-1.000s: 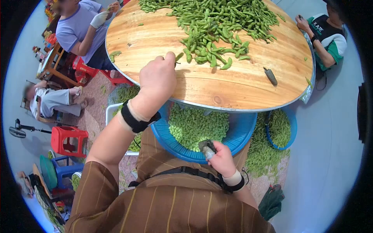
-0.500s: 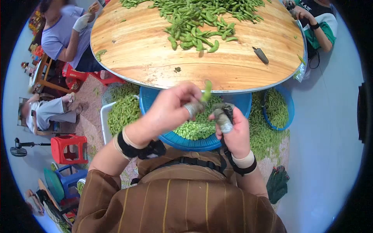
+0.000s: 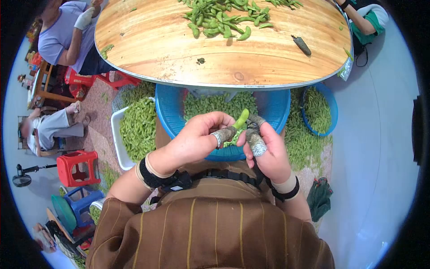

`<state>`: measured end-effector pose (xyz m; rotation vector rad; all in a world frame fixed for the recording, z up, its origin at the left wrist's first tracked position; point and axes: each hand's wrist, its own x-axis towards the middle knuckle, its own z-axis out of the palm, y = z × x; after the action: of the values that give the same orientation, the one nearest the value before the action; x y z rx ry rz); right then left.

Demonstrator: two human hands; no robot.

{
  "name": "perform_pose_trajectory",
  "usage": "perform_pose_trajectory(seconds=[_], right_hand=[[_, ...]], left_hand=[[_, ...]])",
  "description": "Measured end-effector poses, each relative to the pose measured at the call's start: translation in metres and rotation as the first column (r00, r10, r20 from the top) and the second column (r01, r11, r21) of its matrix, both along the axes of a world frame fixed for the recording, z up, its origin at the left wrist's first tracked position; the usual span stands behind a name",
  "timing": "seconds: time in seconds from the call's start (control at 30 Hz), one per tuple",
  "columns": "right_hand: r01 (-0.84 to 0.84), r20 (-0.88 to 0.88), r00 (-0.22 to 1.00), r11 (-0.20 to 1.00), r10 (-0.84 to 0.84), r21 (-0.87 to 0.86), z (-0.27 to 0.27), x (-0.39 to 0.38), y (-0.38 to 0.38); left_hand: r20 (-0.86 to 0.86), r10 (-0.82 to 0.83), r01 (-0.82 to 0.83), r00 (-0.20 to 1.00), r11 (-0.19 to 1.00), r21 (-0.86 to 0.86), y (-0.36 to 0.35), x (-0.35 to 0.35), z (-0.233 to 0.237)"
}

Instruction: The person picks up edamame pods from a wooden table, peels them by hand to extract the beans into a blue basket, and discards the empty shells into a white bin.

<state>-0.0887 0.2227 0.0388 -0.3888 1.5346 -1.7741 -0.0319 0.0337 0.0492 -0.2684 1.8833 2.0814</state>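
Note:
My left hand (image 3: 197,134) pinches a green soybean pod (image 3: 242,118) between thumb and forefinger, its free end pointing up and to the right. Close beside the pod is my right hand (image 3: 268,150), its fingers curled in; whether it touches the pod or holds anything is hidden. Grey, worn wrapping covers the left thumb and the right thumb and forefinger. Below both hands stands a blue basin (image 3: 168,112) with many shelled green beans (image 3: 224,104) in it.
A wooden table (image 3: 152,58) carries a heap of pods (image 3: 219,20) and a dark finger sleeve-like piece (image 3: 301,45). A white tub (image 3: 117,134) of pods stands left, a blue basket (image 3: 332,107) of pods right. Stools (image 3: 77,168) and another person (image 3: 67,40) are at left.
The view has shifted, so the table sits higher and more of the basin shows. Both hands have come closer together, the pod still in my left hand.

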Motion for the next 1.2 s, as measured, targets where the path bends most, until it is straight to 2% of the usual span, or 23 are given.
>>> perform_pose_trajectory(seconds=[0.13, 0.2, 0.23, 0.3, 0.4, 0.43, 0.47, 0.5, 0.53, 0.57, 0.63, 0.7, 0.73, 0.77, 0.8, 0.83, 0.9, 0.97, 1.0, 1.03, 1.1, 1.17, 1.2], right_hand=[[-0.020, 0.096, 0.995, 1.000, 0.020, 0.006, 0.003, 0.001, -0.006], [0.000, 0.165, 0.986, 1.000, 0.004, -0.026, 0.004, 0.002, -0.008], [-0.002, 0.213, 0.977, 0.999, 0.011, -0.043, 0.003, 0.002, -0.009], [-0.002, 0.261, 0.965, 0.998, 0.018, -0.059, 0.001, 0.002, -0.010], [-0.052, 0.244, 0.968, 0.997, 0.066, -0.065, -0.002, 0.004, -0.006], [-0.065, 0.386, 0.916, 0.989, 0.112, -0.132, 0.002, 0.003, -0.004], [-0.068, 0.515, 0.841, 0.978, 0.163, -0.199, 0.004, 0.003, -0.002], [-0.068, 0.519, 0.839, 0.978, 0.164, -0.198, 0.005, 0.002, 0.001], [-0.061, 0.612, 0.752, 0.950, 0.246, -0.307, 0.004, 0.000, 0.002], [-0.037, 0.682, 0.651, 0.911, 0.333, -0.410, 0.004, 0.000, 0.002], [-0.012, 0.677, 0.681, 0.929, 0.279, -0.371, 0.003, 0.000, 0.000], [0.016, 0.670, 0.709, 0.945, 0.220, -0.328, 0.001, 0.001, -0.003], [-0.014, 0.577, 0.807, 0.980, 0.127, -0.197, -0.001, 0.002, -0.006], [-0.024, 0.458, 0.888, 0.998, 0.049, -0.059, -0.002, 0.002, -0.009], [-0.050, 0.414, 0.909, 0.999, 0.054, -0.021, -0.006, 0.004, -0.012], [-0.051, 0.416, 0.908, 0.998, 0.056, -0.022, -0.008, 0.007, -0.014], [-0.027, 0.362, 0.932, 1.000, 0.026, -0.002, -0.013, 0.013, -0.019], [-0.021, 0.376, 0.926, 1.000, 0.026, -0.019, -0.016, 0.010, -0.017], [-0.038, 0.421, 0.905, 0.997, 0.063, -0.066, -0.014, 0.008, -0.015], [-0.054, 0.464, 0.880, 0.992, 0.101, -0.113, -0.013, 0.007, -0.014], [-0.082, 0.395, 0.914, 0.996, 0.093, -0.046, -0.017, 0.007, -0.012], [-0.102, 0.320, 0.943, 0.995, 0.089, 0.023, -0.026, 0.008, -0.015], [0.042, -0.159, 0.987, 0.995, -0.027, 0.087, -0.032, 0.008, -0.020]], left_hand=[[-0.063, 0.010, -0.012, 0.998, 0.999, -0.044, 0.001, 0.008, -0.007], [-0.313, -0.117, -0.066, 0.943, 0.852, -0.519, 0.002, 0.011, -0.003], [-0.312, -0.117, -0.065, 0.943, 0.853, -0.517, 0.001, 0.012, -0.004], [-0.462, -0.268, -0.216, 0.845, 0.620, -0.754, 0.000, 0.014, -0.007], [-0.503, -0.288, -0.176, 0.815, 0.704, -0.688, -0.007, 0.017, -0.009], [-0.500, -0.287, -0.173, 0.817, 0.705, -0.687, -0.009, 0.019, -0.008], [-0.255, -0.078, 0.005, 0.964, 0.961, -0.276, -0.012, 0.021, -0.005], [0.095, -0.025, 0.002, 0.995, 0.971, 0.240, -0.016, 0.022, -0.003], [0.138, -0.100, 0.035, 0.985, 0.912, 0.409, -0.023, 0.022, -0.005], [0.142, -0.099, 0.033, 0.985, 0.912, 0.409, -0.023, 0.023, -0.010], [0.103, -0.112, 0.022, 0.988, 0.775, 0.632, -0.023, 0.023, -0.020], [0.116, -0.072, -0.002, 0.991, 0.844, 0.537, -0.018, 0.020, -0.020], [0.000, -0.033, 0.032, 0.999, 0.985, 0.169, -0.015, 0.019, -0.021], [-0.124, -0.041, 0.012, 0.991, 0.974, -0.227, -0.013, 0.018, -0.021], [-0.198, -0.179, 0.034, 0.964, 0.817, -0.576, -0.013, 0.015, -0.013], [-0.196, -0.178, 0.034, 0.964, 0.817, -0.576, -0.011, 0.016, -0.017], [-0.426, -0.369, -0.224, 0.826, 0.479, -0.849, -0.008, 0.018, -0.030], [-0.494, -0.351, -0.262, 0.796, 0.536, -0.803, -0.007, 0.018, -0.028], [-0.231, -0.036, -0.068, 0.972, 0.901, -0.428, -0.007, 0.019, -0.020], [0.203, 0.074, -0.101, 0.976, 0.987, 0.123, -0.007, 0.019, -0.016], [0.181, 0.034, -0.070, 0.983, 0.977, 0.201, -0.011, 0.022, -0.021], [0.147, 0.047, -0.059, 0.988, 0.995, 0.081, -0.010, 0.025, -0.023], [0.148, 0.048, -0.060, 0.988, 0.995, 0.080, -0.009, 0.026, -0.024]])
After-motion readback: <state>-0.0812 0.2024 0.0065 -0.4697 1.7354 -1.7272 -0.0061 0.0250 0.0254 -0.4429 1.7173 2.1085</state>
